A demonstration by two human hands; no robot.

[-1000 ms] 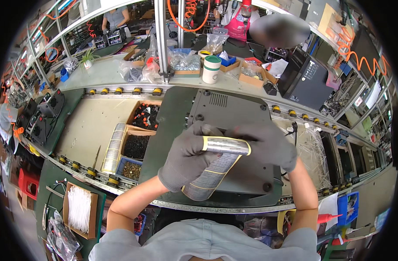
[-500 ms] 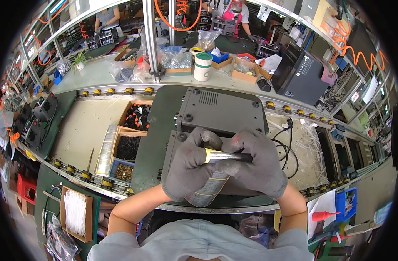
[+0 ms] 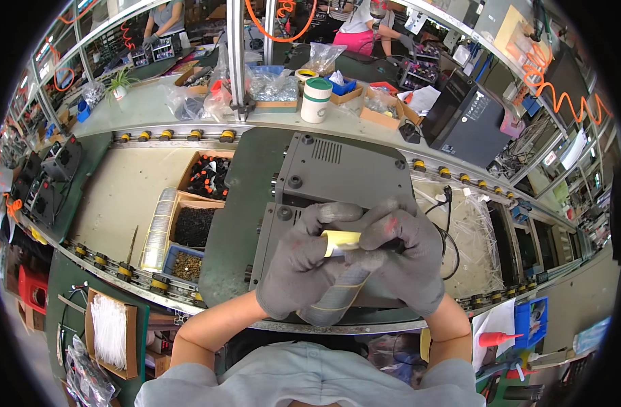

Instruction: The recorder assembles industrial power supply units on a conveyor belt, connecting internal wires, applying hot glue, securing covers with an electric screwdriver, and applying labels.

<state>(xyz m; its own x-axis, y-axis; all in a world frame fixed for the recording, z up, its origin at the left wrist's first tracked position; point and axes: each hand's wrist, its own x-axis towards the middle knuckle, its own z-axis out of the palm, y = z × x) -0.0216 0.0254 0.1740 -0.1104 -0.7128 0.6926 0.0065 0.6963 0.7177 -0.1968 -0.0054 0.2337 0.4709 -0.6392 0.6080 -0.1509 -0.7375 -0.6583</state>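
My left hand (image 3: 298, 261), in a grey work glove, is closed at one end of a short, curled strip (image 3: 336, 243), yellow on top and pale below. The gloved right hand (image 3: 405, 254) pinches at the strip's other end, its fingertips bunched together. Below and between both hands slants a grey printed roll (image 3: 334, 298) with yellowish lines; its upper part is hidden by the gloves. Behind the hands lies a dark grey metal casing (image 3: 365, 173) with vent slots and round feet. A second similar casing (image 3: 273, 234) is mostly covered by my hands and the roll.
Left of the green board (image 3: 232, 203) stand a box of black and orange parts (image 3: 207, 178), a box of black bits (image 3: 194, 227), a blue bin of small brass-coloured pieces (image 3: 185, 266) and another printed roll (image 3: 159, 230). A black cable (image 3: 449, 234) lies right. Co-workers sit across the bench.
The strip between my hands has turned: its black and white length no longer shows, and more of its yellow face does. My right fingertips have risen. A co-worker opposite has shifted.
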